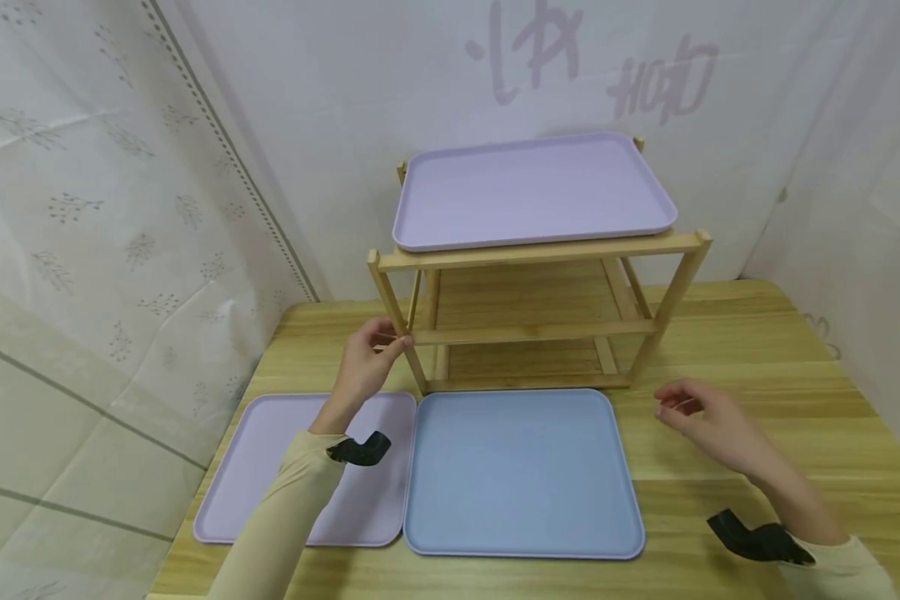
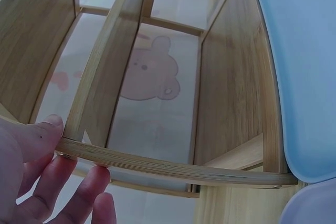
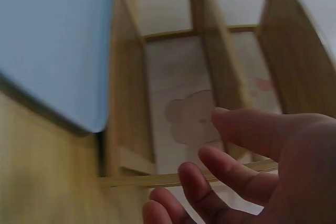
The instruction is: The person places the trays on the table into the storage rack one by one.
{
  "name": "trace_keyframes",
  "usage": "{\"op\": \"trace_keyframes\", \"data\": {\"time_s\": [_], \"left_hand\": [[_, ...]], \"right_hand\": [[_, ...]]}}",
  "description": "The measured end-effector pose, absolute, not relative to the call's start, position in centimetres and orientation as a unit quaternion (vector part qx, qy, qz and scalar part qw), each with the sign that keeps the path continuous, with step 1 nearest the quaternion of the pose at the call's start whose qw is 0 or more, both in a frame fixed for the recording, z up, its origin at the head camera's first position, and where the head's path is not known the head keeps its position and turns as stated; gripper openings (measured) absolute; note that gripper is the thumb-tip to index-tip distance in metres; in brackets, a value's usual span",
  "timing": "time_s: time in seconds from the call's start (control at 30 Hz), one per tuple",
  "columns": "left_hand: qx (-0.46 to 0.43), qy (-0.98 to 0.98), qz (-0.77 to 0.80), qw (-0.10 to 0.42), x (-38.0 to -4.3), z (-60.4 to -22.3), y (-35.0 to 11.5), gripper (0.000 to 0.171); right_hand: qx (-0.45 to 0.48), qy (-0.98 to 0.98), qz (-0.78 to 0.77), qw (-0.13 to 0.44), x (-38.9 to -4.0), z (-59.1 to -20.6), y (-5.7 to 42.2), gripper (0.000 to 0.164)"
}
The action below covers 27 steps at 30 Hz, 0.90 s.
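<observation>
A wooden tiered rack (image 1: 540, 333) stands at the back of the table. My left hand (image 1: 367, 358) pinches the rack's left front leg (image 2: 173, 167) near the middle shelf, thumb on one side and fingers on the other. My right hand (image 1: 708, 421) hovers off the rack's right front corner, fingers loosely bent around nothing; the right wrist view shows those fingers (image 3: 191, 182) in front of the rack. A purple tray (image 1: 532, 192) lies on the rack's top. In front of the rack, a blue tray (image 1: 521, 475) lies flat on the table.
Left of the blue tray, a second purple tray (image 1: 367, 508) lies partly under my left forearm. The wooden table (image 1: 780, 350) extends to the right. White curtains (image 1: 307, 125) hang behind and at the sides. The rack's lower shelves (image 1: 525, 296) are bare.
</observation>
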<state>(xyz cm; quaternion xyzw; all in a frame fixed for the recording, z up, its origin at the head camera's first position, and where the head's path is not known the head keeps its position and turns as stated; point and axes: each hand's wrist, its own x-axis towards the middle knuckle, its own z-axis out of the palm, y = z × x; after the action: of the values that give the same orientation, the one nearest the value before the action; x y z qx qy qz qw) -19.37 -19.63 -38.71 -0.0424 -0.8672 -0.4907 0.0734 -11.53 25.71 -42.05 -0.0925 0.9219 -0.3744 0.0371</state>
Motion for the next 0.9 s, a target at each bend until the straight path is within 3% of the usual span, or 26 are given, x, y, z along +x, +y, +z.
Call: {"op": "trace_keyframes", "data": {"time_s": [0.23, 0.43, 0.67, 0.9], "left_hand": [[-0.044, -0.866, -0.492, 0.075, -19.4, -38.8, -19.7, 0.027], [-0.034, -0.869, -0.489, 0.070, -19.0, -38.2, -19.2, 0.027], [-0.038, -0.872, -0.483, 0.072, -17.2, -35.4, -18.0, 0.025], [-0.043, -0.866, -0.493, 0.079, -19.3, -38.6, -19.5, 0.025]], "right_hand": [[-0.128, 0.907, -0.386, 0.114, -10.4, -45.9, 24.9, 0.026], [-0.133, 0.904, -0.382, 0.141, -9.9, -47.6, 24.0, 0.024], [-0.128, 0.906, -0.373, 0.153, -9.7, -47.8, 23.2, 0.028], [-0.134, 0.912, -0.360, 0.147, -9.7, -47.9, 22.7, 0.026]]}}
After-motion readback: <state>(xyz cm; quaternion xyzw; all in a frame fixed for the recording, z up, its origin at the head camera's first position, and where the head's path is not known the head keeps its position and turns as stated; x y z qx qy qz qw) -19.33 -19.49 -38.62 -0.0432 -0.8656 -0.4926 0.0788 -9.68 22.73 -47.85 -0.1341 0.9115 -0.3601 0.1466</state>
